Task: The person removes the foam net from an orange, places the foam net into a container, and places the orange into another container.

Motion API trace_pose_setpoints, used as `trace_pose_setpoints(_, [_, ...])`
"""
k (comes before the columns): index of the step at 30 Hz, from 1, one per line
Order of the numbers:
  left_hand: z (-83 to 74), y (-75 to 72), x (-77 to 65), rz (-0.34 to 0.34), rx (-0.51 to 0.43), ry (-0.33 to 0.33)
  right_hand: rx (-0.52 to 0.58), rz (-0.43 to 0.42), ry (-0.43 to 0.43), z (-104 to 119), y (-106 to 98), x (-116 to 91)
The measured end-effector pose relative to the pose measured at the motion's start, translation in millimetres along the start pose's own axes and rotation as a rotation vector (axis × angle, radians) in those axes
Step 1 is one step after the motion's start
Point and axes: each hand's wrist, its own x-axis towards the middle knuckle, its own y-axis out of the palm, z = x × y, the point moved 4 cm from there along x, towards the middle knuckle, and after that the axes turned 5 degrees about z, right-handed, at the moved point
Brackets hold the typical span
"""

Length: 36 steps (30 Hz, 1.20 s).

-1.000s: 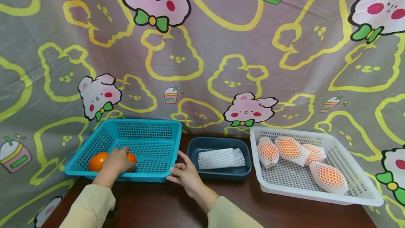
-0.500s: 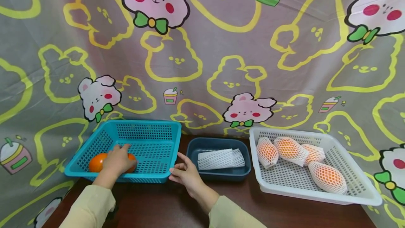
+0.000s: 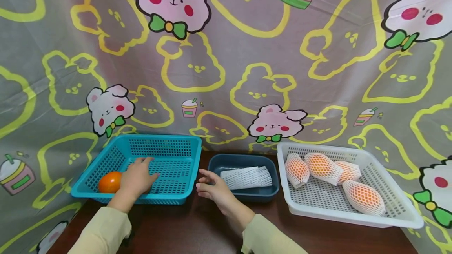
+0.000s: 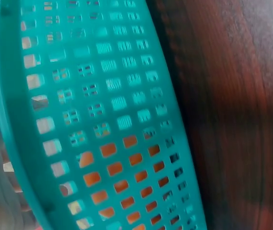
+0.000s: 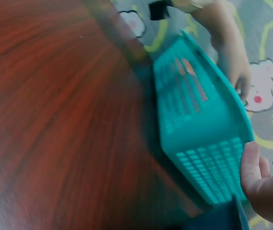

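My left hand (image 3: 137, 176) reaches into the turquoise plastic basket (image 3: 178, 171), fingers and thumb spread over a round orange-coloured fruit (image 3: 146, 190) that it mostly covers. Another smooth fruit of the same kind (image 3: 109, 182) lies just left of that hand. Through the basket's holes, orange fruit (image 4: 121, 186) shows in the left wrist view. Beside the basket's right rim hovers my right hand (image 3: 219, 193), relaxed and holding nothing. In the right wrist view its thumb (image 5: 249, 165) overlaps the basket's corner.
Right of the basket, a dark blue tub (image 3: 243, 198) holds white foam net sleeves (image 3: 241, 177). A white plastic basket (image 3: 318, 203) further right contains several netted orange fruits (image 3: 363, 197). A patterned cloth (image 3: 226, 50) hangs behind the brown table (image 3: 197, 230).
My right hand has let go of the turquoise basket's right rim and drawn slightly away. My left hand has shifted right over the fruit, its thumb and fingers spreading.
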Motion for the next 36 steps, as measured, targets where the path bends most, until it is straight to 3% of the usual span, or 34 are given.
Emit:
trace_pose_setpoints(8, [-19.3, 0.4, 0.0, 0.029, -0.085, 0.041, -0.065, 0.065, -0.02, 27.7, -21.0, -12.1])
trace_pose_setpoints(18, [-44.0, -0.6, -0.2, 0.03, -0.218, 0.086, -0.251, 0.129, -0.044, 53.9, -38.3, -32.6])
trace_pose_setpoints(29, [-81.4, 0.8, -4.9, -0.008, -0.319, 0.142, -0.523, 0.026, -0.169, 77.1, -81.5, -61.0])
trace_pose_setpoints(36, [-102.0, 5.9, -10.0, 0.021, -0.416, 0.145, -0.544, -0.057, -0.169, 92.2, -113.9, -80.7])
